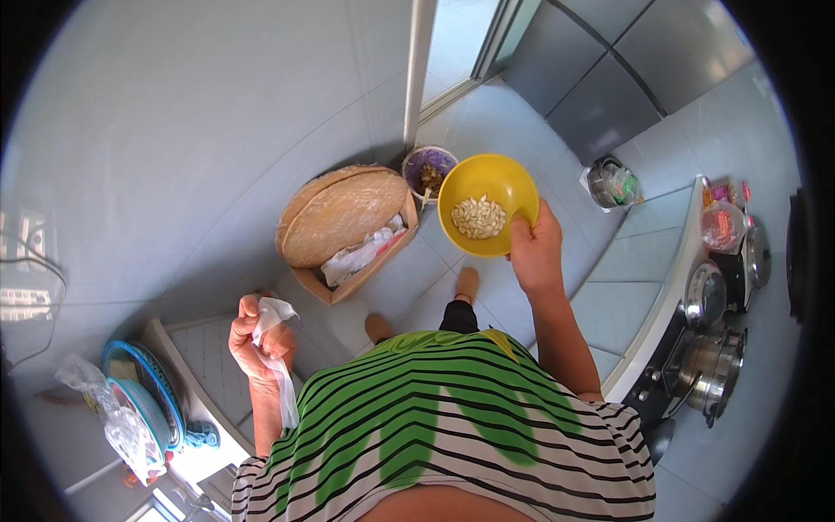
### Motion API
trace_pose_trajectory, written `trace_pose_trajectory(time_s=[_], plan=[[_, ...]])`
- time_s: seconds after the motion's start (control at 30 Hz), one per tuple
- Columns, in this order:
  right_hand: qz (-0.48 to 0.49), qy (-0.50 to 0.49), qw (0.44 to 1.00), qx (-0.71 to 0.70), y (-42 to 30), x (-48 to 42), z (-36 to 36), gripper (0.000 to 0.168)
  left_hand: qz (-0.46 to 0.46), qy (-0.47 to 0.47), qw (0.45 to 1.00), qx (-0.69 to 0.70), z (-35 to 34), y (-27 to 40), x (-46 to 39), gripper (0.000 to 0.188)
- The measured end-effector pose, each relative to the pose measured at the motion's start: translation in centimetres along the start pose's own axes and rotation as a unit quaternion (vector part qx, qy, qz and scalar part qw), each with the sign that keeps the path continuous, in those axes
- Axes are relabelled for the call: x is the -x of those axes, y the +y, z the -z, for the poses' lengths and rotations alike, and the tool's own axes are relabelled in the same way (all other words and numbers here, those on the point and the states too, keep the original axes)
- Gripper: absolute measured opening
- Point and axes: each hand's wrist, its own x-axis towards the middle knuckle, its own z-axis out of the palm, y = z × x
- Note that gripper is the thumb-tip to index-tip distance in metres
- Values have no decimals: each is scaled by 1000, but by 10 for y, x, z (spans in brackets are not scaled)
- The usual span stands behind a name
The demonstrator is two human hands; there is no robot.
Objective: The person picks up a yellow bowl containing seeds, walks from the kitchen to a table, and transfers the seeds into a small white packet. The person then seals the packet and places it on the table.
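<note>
My right hand (538,248) grips the rim of a yellow bowl (518,179), thumb over the edge. A small heap of whitish seeds (479,217), apparently pumpkin seeds, lies in the bottom of the bowl. On the other side, my left hand (261,339) is closed around a thin white sheet (279,365), tissue or plastic film, that hangs down past the wrist. The two hands are well apart, each in front of my striped green and white shirt.
A cardboard box (375,271) holding round woven trays (346,215) and white cloth or bags stands by the wall. Near it is a purple-lined bin (421,163) with scraps. Pots (711,372) and a stove line the right counter; blue-rimmed baskets (140,398) sit on the left one.
</note>
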Motion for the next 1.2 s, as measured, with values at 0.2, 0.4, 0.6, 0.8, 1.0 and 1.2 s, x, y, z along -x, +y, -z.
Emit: trace_pose_trajectory(time_s=[0.2, 0.4, 0.6, 0.8, 1.0, 1.2], plan=[[-52, -7, 992, -119, 41, -48, 84, 21, 33, -13, 999, -26, -20, -87, -55, 7], [-114, 18, 981, -155, 95, -113, 191, 22, 83, 31, 996, -8, -68, -199, -120, 13], [-109, 30, 992, -65, 152, -166, 256, 19, 99, 63, 989, -91, -126, -262, -184, 13], [-148, 23, 982, -117, 161, -241, 276, 15, 76, 105, 977, -171, -160, -308, -266, 21], [-140, 8, 985, -103, 156, -356, 294, 15, 53, 108, 949, -290, -172, -350, -383, 20], [-136, -12, 984, -112, 136, -484, 308, 15, 35, 90, 946, -308, -218, -387, -493, 40]])
